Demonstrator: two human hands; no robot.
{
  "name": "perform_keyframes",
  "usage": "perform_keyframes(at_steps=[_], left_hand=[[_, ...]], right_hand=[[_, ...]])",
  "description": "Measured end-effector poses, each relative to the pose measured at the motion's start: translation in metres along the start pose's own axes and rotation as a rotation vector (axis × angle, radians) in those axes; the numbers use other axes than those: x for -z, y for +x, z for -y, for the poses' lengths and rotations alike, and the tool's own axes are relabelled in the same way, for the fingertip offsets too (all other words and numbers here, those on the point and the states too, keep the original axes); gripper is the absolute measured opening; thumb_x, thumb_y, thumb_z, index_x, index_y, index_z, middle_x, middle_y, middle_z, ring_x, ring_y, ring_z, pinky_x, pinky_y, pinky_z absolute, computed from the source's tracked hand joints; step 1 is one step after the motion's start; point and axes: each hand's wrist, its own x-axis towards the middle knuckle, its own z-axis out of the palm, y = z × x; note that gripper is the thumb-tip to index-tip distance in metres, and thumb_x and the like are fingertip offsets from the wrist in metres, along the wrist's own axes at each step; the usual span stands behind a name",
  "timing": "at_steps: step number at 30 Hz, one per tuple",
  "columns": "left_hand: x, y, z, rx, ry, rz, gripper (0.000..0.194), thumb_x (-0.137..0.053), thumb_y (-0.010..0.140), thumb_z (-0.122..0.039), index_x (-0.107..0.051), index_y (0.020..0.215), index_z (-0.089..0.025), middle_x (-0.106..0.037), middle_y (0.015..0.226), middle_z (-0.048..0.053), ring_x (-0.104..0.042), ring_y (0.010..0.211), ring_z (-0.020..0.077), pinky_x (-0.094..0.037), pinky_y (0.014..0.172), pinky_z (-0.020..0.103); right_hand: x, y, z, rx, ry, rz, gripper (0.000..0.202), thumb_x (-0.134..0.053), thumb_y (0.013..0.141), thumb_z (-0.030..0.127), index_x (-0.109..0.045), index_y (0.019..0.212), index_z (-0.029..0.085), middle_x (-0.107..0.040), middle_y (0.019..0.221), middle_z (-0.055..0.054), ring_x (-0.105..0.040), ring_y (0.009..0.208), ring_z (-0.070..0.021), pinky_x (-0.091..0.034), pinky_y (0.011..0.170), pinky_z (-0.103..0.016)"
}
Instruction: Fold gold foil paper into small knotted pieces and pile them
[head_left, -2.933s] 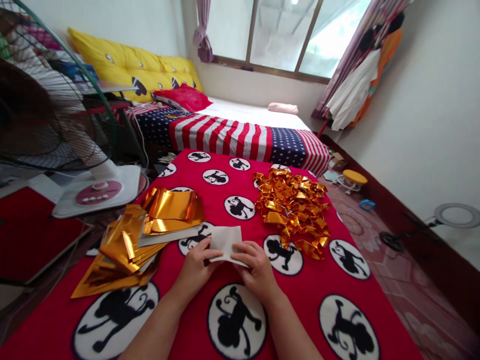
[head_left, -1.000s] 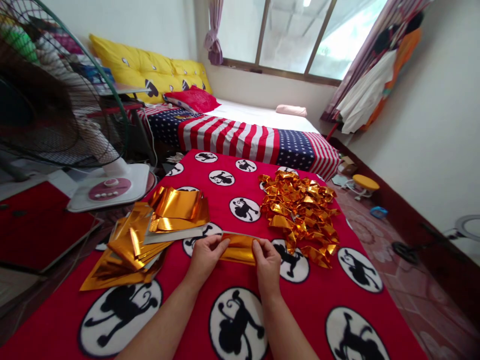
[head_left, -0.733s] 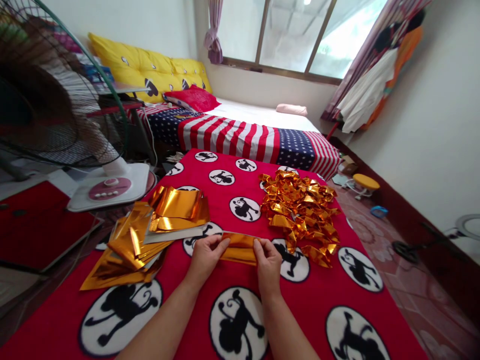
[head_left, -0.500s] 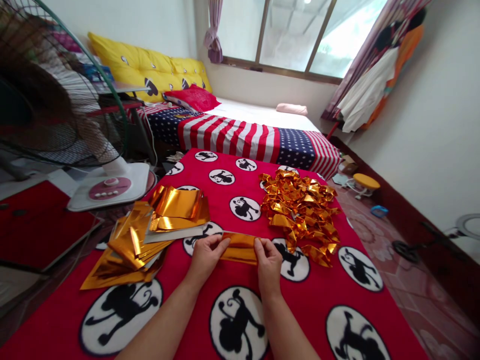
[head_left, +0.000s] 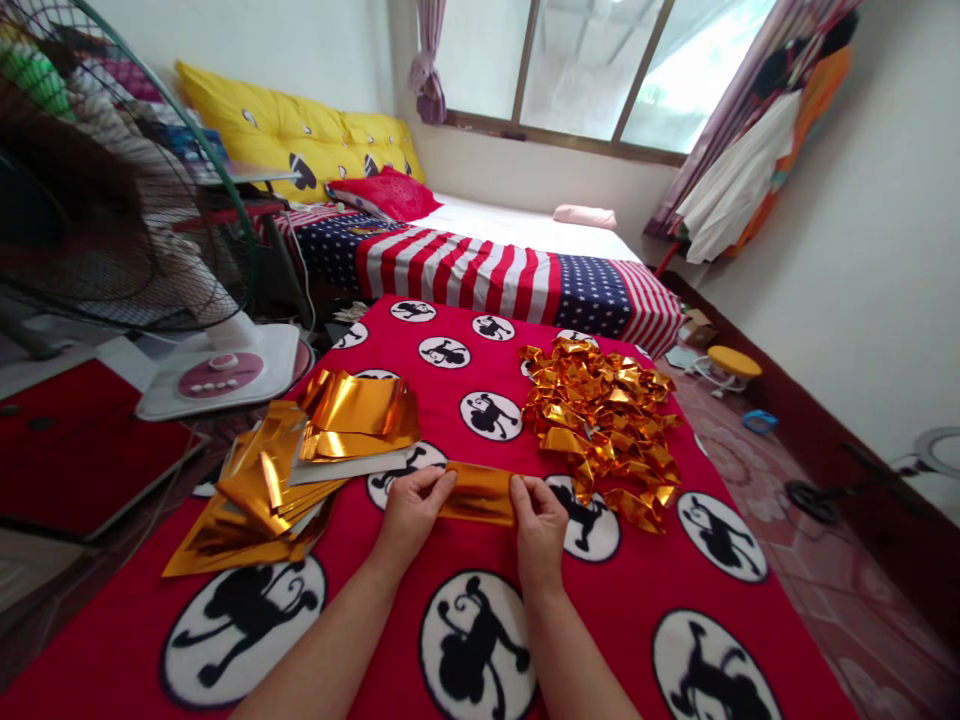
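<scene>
Gold paper (head_left: 481, 494) looks light, creasable; best held where your left hand (head_left: 409, 508) and right hand (head_left: 541, 515) pinch its ends.

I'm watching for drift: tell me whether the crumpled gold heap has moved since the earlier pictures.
No. Against the bed, the heap sits in the same place; only the view has shifted.

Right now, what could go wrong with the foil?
The sheet is pinched near its ends by the left hand and right hand; it might crease unevenly.
The fan stands near the loose stack; a draft could scatter it.
The heap sits near the right hand, which might knock it.
</scene>
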Motion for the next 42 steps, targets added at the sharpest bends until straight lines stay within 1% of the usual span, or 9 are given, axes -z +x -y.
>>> perform_keyframes(at_steps=[4, 11, 14, 18, 25, 31, 35, 39, 42], left_hand=[[0.0, 0.0, -0.002, -0.018, 0.002, -0.011, 0.034, -0.057, 0.085, -0.038, -0.058, 0.06, -0.015, -0.047, 0.06, -0.001, -0.044, 0.059, 0.0107, -0.036, 0.056, 0.021], [0.0, -0.001, -0.004, -0.04, 0.048, -0.03, 0.036, -0.056, 0.085, -0.039, -0.057, 0.058, -0.015, -0.048, 0.058, -0.001, -0.045, 0.058, 0.011, -0.036, 0.055, 0.021], [-0.001, -0.001, -0.004, -0.083, 0.157, -0.059, 0.036, -0.055, 0.087, -0.039, -0.061, 0.06, -0.016, -0.055, 0.059, 0.0, -0.05, 0.058, 0.0123, -0.038, 0.057, 0.022], [-0.002, -0.003, -0.003, -0.151, 0.388, -0.136, 0.031, -0.053, 0.089, -0.037, -0.069, 0.069, -0.017, -0.067, 0.071, 0.003, -0.06, 0.066, 0.0154, -0.044, 0.068, 0.024], [-0.006, -0.004, -0.006, -0.115, 0.62, -0.131, 0.027, -0.051, 0.091, -0.031, -0.072, 0.08, -0.019, -0.072, 0.083, 0.006, -0.066, 0.077, 0.019, -0.044, 0.073, 0.027], [-0.01, -0.003, -0.009, -0.017, 0.769, -0.113, 0.013, -0.056, 0.088, -0.028, -0.066, 0.086, -0.02, -0.071, 0.08, 0.004, -0.065, 0.073, 0.0197, -0.04, 0.064, 0.027], [-0.013, -0.004, -0.011, -0.003, 0.871, -0.112, 0.013, -0.056, 0.088, -0.03, -0.06, 0.096, -0.02, -0.067, 0.075, 0.003, -0.064, 0.071, 0.0202, -0.037, 0.06, 0.027], [-0.014, -0.005, -0.012, -0.041, 0.928, -0.132, 0.015, -0.056, 0.089, -0.03, -0.057, 0.101, -0.02, -0.064, 0.091, 0.005, -0.063, 0.074, 0.0201, -0.038, 0.059, 0.028], [-0.014, -0.003, -0.009, -0.111, 0.901, -0.114, 0.011, -0.055, 0.089, -0.025, -0.06, 0.098, -0.021, -0.06, 0.1, 0.006, -0.062, 0.079, 0.0195, -0.041, 0.062, 0.028]], right_hand=[[0.001, -0.001, 0.001, 0.01, -0.009, -0.002, 0.026, -0.065, 0.082, 0.039, -0.062, 0.072, 0.016, -0.054, 0.067, 0.002, -0.049, 0.065, -0.0126, -0.042, 0.06, -0.022], [0.0, 0.0, 0.0, 0.018, -0.034, -0.018, 0.027, -0.065, 0.082, 0.04, -0.063, 0.072, 0.016, -0.055, 0.067, 0.001, -0.05, 0.065, -0.013, -0.042, 0.06, -0.023], [-0.001, 0.0, -0.001, 0.043, -0.086, -0.022, 0.028, -0.063, 0.083, 0.041, -0.063, 0.071, 0.016, -0.055, 0.066, 0.001, -0.05, 0.064, -0.0131, -0.041, 0.059, -0.023], [-0.002, 0.0, -0.002, 0.122, -0.26, -0.03, 0.029, -0.062, 0.085, 0.041, -0.063, 0.07, 0.016, -0.057, 0.065, 0.001, -0.05, 0.063, -0.0134, -0.039, 0.06, -0.024], [-0.004, 0.002, -0.006, 0.195, -0.529, -0.02, 0.029, -0.056, 0.089, 0.039, -0.066, 0.071, 0.018, -0.062, 0.068, -0.002, -0.054, 0.063, -0.0146, -0.038, 0.063, -0.025], [-0.005, 0.002, -0.006, 0.238, -0.789, 0.021, 0.029, -0.052, 0.091, 0.035, -0.066, 0.071, 0.019, -0.064, 0.07, -0.002, -0.055, 0.065, -0.0155, -0.034, 0.063, -0.027], [-0.006, 0.003, -0.003, 0.221, -0.906, 0.029, 0.027, -0.051, 0.091, 0.032, -0.065, 0.071, 0.02, -0.064, 0.072, -0.002, -0.057, 0.065, -0.0155, -0.032, 0.062, -0.027], [-0.008, 0.003, -0.002, 0.228, -0.973, 0.032, 0.026, -0.05, 0.091, 0.031, -0.064, 0.072, 0.02, -0.065, 0.073, -0.002, -0.056, 0.065, -0.0156, -0.031, 0.061, -0.027], [-0.008, 0.003, -0.003, 0.244, -1.007, 0.03, 0.025, -0.05, 0.091, 0.03, -0.064, 0.072, 0.02, -0.064, 0.072, -0.002, -0.056, 0.064, -0.0156, -0.029, 0.06, -0.028]])
